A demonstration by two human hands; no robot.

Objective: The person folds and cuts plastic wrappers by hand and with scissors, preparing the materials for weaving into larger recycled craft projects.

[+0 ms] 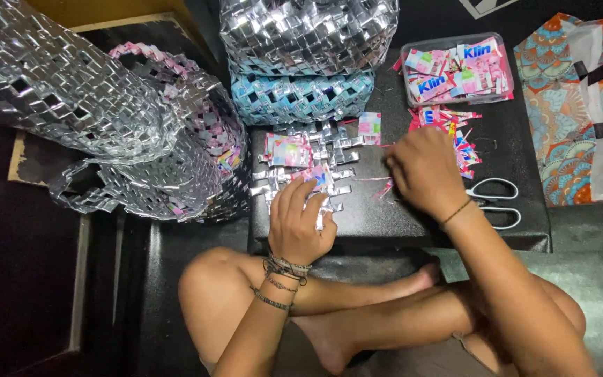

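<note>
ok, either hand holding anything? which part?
Left hand presses on the near edge of the woven foil-strip panel, pinning it to the black board. Right hand's grip cannot be told.

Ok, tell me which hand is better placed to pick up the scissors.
Right. The right hand lies beside the scissors, whose handles sit just off its wrist. The left hand rests on the woven foil piece, farther away, so it would have to cross over.

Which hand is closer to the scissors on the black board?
The right hand: it lies just left of the scissors. The left hand rests further left, on the woven foil piece.
</note>
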